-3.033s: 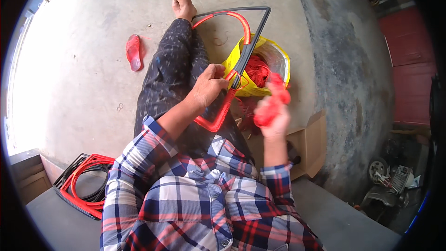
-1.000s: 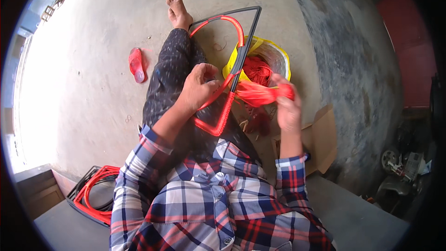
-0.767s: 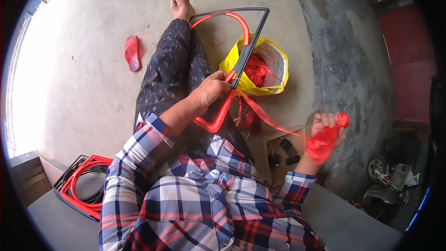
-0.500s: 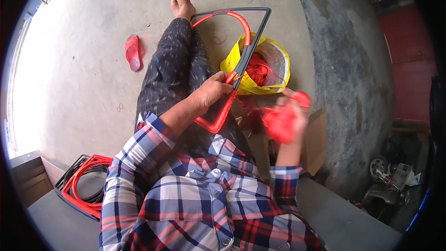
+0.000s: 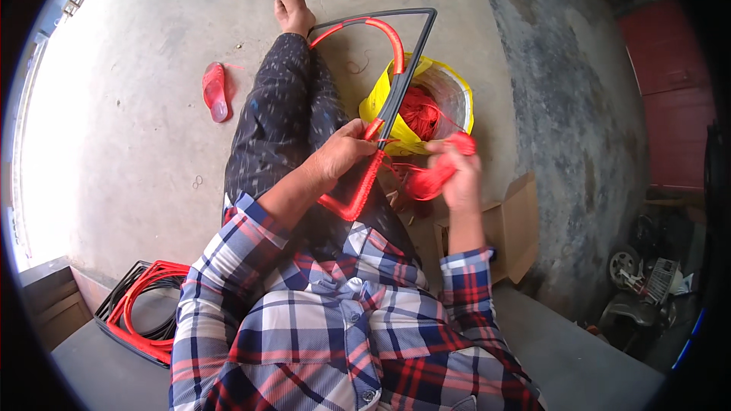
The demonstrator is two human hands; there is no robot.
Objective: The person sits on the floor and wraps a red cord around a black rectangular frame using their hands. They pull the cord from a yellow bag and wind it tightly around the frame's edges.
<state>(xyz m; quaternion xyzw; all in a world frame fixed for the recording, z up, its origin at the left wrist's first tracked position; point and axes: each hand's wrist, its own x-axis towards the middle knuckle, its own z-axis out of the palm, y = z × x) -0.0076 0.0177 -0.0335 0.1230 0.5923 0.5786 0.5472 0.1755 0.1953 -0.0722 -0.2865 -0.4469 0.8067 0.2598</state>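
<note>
My left hand point(image 5: 342, 154) grips a dark frame point(image 5: 423, 43) of thin tubing, with a red-covered arc inside it. Its near corner, over my lap, is wrapped in red cord point(image 5: 355, 202). To the right, my right hand point(image 5: 459, 176) is closed round a bundle of red cord point(image 5: 431, 181), a little apart from the frame. A thin strand runs from the frame near my left fingers toward that bundle. Just beyond my hands stands a yellow bag point(image 5: 373, 99) with an open top and more red cord point(image 5: 419, 113) inside.
A cardboard box point(image 5: 521, 217) sits beside my right forearm. Several red and black frames point(image 5: 129, 308) lie stacked on the grey bench at my left. One red slipper point(image 5: 216, 91) rests on the floor left of my leg. A wheeled object point(image 5: 623, 266) stands far right.
My right hand has moved left and slightly up, carrying the red cord bundle closer to the frame. The left hand keeps its grip, and the frame has shifted slightly left.
</note>
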